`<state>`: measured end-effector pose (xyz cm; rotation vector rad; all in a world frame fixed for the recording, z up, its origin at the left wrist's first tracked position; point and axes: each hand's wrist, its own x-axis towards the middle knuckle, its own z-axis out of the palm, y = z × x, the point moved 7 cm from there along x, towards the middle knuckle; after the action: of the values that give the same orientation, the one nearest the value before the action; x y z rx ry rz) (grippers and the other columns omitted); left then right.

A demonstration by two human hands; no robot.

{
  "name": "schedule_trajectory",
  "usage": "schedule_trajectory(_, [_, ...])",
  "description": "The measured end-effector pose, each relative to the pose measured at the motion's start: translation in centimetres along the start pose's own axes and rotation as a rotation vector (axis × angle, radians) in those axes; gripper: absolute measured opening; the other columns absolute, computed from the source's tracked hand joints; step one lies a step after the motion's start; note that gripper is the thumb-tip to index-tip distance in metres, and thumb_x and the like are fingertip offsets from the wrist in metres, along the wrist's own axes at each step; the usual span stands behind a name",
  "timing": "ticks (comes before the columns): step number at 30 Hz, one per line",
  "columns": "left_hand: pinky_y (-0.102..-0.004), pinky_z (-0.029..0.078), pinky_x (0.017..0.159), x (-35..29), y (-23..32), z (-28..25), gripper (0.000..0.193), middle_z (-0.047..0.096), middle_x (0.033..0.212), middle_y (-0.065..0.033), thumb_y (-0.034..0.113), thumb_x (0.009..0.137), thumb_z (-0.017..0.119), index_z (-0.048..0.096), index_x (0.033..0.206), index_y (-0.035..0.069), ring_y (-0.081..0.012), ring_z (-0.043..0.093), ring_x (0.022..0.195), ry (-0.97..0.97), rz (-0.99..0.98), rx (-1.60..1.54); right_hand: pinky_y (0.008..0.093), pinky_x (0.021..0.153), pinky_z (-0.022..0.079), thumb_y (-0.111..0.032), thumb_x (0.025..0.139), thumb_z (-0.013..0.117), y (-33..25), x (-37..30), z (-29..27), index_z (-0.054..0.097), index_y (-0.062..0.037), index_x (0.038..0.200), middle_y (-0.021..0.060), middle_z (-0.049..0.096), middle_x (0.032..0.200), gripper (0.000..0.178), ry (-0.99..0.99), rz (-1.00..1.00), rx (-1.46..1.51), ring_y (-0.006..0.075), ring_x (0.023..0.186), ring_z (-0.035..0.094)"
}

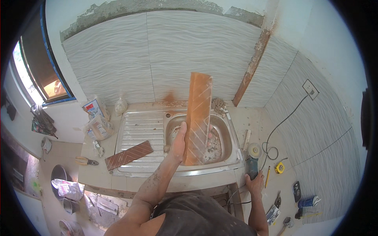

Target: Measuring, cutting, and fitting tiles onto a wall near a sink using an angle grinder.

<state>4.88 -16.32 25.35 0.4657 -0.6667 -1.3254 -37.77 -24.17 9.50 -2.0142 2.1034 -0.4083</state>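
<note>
My left hand [179,144] grips a long orange-brown tile strip [199,118] with pale slanted lines. The strip stands nearly upright over the basin of a steel sink [141,135], and fingertips show past its right edge. On the counter to the right, my right hand [256,183] is closed around the body of an angle grinder [252,166], its round disc pointing away from me. A darker brown strip of similar tile [130,155] lies slanted across the front of the ridged drainboard. Dust and debris cover the basin floor.
The grinder's black cord [271,135] loops up to a wall socket [311,90]. A yellow pencil [267,177] and tape measure [280,167] lie right of the grinder. Pliers [86,161] and bags [98,128] sit on the left counter; buckets [59,175] stand below.
</note>
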Motion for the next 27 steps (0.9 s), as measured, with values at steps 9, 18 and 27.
schedule_trajectory(9, [-0.0439, 0.052, 0.105, 2.5, -0.6, 1.8, 0.075, 0.053, 0.146, -0.0139, 0.057, 0.110, 0.041, 0.031, 0.160, 0.002, -0.0243, 0.059, 0.126, -0.100, 0.228, 0.311, 0.0544, 0.098, 0.051, -0.041, 0.087, 0.079, -3.2, -1.6, -6.4, 0.053, 0.0081, 0.140, 0.0300, 0.061, 0.124, 0.077, 0.277, -0.147, 0.099, 0.0480, 0.115, 0.062])
schedule_trajectory(18, [-0.0491, 0.035, 0.123, 7.8, -1.9, 4.6, 0.095, 0.040, 0.152, -0.0177, 0.042, 0.100, 0.072, 0.016, 0.164, 0.000, -0.0289, 0.041, 0.145, -0.261, 0.299, 0.640, 0.0445, 0.098, 0.053, -0.026, 0.092, 0.078, -24.0, 1.3, -21.1, 0.063, 0.0023, 0.131, 0.0215, 0.068, 0.122, 0.050, 0.284, -0.579, 0.570, 0.0368, 0.117, 0.066])
schedule_trajectory(27, [-0.0509, 0.031, 0.126, 24.7, -4.0, 6.3, 0.093, 0.031, 0.163, -0.0284, 0.007, 0.095, 0.074, 0.013, 0.165, 0.005, -0.0377, 0.031, 0.155, -0.242, 0.272, 0.868, 0.0435, 0.088, 0.056, -0.029, 0.093, 0.074, -31.8, 16.0, -22.3, 0.063, 0.0005, 0.132, 0.0203, 0.068, 0.118, 0.051, 0.203, -0.711, 0.541, 0.0321, 0.109, 0.068])
